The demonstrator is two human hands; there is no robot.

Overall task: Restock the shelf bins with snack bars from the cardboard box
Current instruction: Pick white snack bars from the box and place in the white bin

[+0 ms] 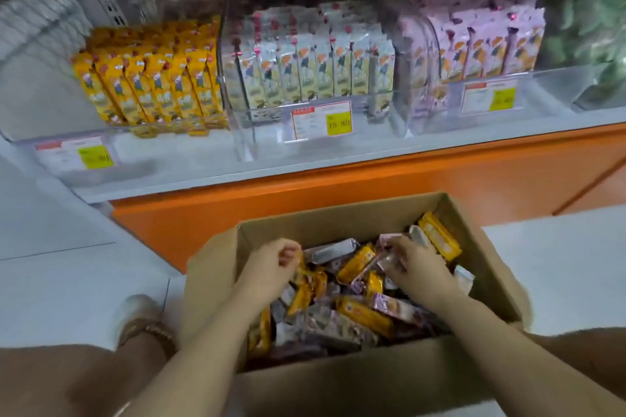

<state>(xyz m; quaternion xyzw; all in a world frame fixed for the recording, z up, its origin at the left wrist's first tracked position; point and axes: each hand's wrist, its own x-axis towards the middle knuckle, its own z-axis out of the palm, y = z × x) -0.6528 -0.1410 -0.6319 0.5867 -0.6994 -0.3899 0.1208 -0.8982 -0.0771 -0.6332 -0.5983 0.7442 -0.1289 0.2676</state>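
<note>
While left hand [271, 264] curled, hold unclear, at cardboard box's [338, 215] left wall, right hand [420, 269] pinched pink bar [386, 259] mid-box.

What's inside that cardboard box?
Loose snack bars in yellow, purple and silvery wrappers fill the cardboard box. The left hand and right hand cover some; the bottom is hidden beneath them.
</note>
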